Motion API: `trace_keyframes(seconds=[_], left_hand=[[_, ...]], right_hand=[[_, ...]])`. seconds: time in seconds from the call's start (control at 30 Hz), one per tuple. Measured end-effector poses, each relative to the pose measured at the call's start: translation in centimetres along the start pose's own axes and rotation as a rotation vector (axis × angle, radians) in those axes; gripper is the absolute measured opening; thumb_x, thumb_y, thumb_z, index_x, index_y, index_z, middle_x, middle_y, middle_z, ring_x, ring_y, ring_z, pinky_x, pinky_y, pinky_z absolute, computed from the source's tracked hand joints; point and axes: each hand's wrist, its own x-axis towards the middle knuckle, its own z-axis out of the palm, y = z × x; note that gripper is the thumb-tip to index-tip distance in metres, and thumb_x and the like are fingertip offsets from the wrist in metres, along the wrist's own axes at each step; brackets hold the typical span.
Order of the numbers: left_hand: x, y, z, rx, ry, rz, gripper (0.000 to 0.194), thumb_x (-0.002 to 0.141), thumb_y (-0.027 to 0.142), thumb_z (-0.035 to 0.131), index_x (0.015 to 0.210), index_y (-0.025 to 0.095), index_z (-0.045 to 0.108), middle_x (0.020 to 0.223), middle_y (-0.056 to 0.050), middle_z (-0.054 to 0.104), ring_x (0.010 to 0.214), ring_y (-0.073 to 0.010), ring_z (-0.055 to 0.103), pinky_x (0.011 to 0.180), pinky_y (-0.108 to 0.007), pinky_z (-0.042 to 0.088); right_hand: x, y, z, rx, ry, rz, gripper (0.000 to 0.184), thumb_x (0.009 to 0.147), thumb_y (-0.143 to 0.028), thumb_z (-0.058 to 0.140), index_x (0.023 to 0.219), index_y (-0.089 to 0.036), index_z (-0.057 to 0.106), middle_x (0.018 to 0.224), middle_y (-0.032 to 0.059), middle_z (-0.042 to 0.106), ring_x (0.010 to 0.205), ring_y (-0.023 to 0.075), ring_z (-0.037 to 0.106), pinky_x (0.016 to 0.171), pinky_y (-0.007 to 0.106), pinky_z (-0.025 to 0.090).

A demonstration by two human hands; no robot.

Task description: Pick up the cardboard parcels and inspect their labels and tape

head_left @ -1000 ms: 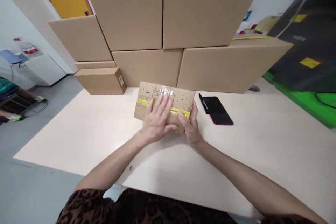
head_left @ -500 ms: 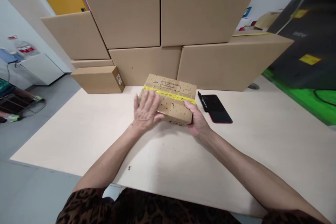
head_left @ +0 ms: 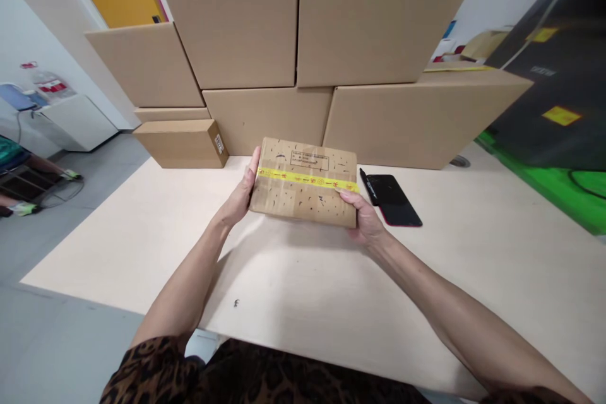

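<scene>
Between my hands is a small cardboard box [head_left: 303, 199], marked with dark specks, a printed panel and a strip of yellow tape across its face. Its marked face tilts toward me. My left hand [head_left: 241, 192] presses flat against the box's left side, fingers reaching up along it. On the right side, my right hand [head_left: 363, 218] grips the box with the thumb over the face near the tape's end. The fingers behind the right edge are mostly hidden. Just right of the box lie a black marker pen [head_left: 368, 187] and a dark phone-like slab with a red edge [head_left: 400, 202].
Large cardboard boxes [head_left: 250, 31] are stacked along the back of the pale table [head_left: 142, 233]. A smaller closed carton [head_left: 177, 145] stands at the back left. A dark cabinet-like object [head_left: 553, 76] rises at the right. Part of another person's leg [head_left: 38, 167] shows at far left.
My left hand has moved from the top face of the box to its left side. The box has tipped so that its marked face shows more fully toward me.
</scene>
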Motion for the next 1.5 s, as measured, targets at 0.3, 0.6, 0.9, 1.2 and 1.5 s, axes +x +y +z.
trace_keyframes(seconds=[0.3, 0.6, 0.9, 1.2, 1.5], left_hand=[[0.8, 0.3, 0.4, -0.144, 0.376, -0.131, 0.1, 0.083, 0.094, 0.051, 0.16, 0.03, 0.043, 0.172, -0.013, 0.042, 0.166, -0.037, 0.029, 0.129, -0.056, 0.038], [-0.1, 2.1, 0.2, -0.238, 0.251, -0.173, 0.11, 0.067, 0.056, 0.093, 0.157, 0.024, 0.039, 0.116, -0.009, 0.075, 0.107, -0.0314, 0.077, 0.099, -0.048, 0.061], [-1.3, 1.2, 4.2, 0.429, 0.211, 0.45, 0.122, 0.069, 0.063, 0.092, 0.166, 0.033, 0.025, 0.152, -0.015, 0.045, 0.14, -0.0351, 0.049, 0.121, -0.058, 0.043], [-2.9, 1.8, 6.8, 0.783, 0.181, 0.706, 0.136, 0.074, 0.091, 0.068, 0.173, 0.027, -0.003, 0.155, -0.021, 0.037, 0.139, -0.0406, 0.046, 0.114, -0.062, 0.047], [-2.4, 1.4, 8.0, 0.856, 0.098, 0.967, 0.123, 0.079, 0.046, 0.08, 0.174, 0.019, 0.005, 0.145, -0.02, 0.042, 0.137, -0.0362, 0.049, 0.112, -0.054, 0.051]], right_hand=[[-0.8, -0.3, 0.0, -0.126, -0.205, 0.004, 0.075, 0.068, -0.032, 0.081, 0.14, -0.034, 0.058, 0.139, 0.0038, 0.076, 0.126, 0.0324, 0.073, 0.109, 0.054, 0.057], [-0.4, -1.0, -0.1, -0.478, -0.202, -0.381, 0.074, 0.095, -0.06, 0.064, 0.162, -0.038, 0.04, 0.157, 0.0051, 0.062, 0.154, 0.0288, 0.05, 0.131, 0.055, 0.037], [-0.3, -1.5, -0.3, -1.02, 0.125, -0.862, 0.061, 0.104, -0.068, 0.041, 0.151, -0.034, 0.058, 0.176, 0.0061, 0.035, 0.166, 0.0379, 0.024, 0.134, 0.069, 0.012], [-6.6, -0.7, 4.5, -1.283, -0.391, -0.959, 0.075, 0.102, -0.064, 0.049, 0.169, -0.032, 0.036, 0.173, 0.0073, 0.044, 0.164, 0.0363, 0.033, 0.138, 0.062, 0.01], [-1.3, -5.5, 1.3, -1.196, -0.13, -0.805, 0.071, 0.1, -0.074, 0.048, 0.159, -0.034, 0.052, 0.176, 0.0024, 0.038, 0.168, 0.0336, 0.024, 0.135, 0.064, -0.004]])
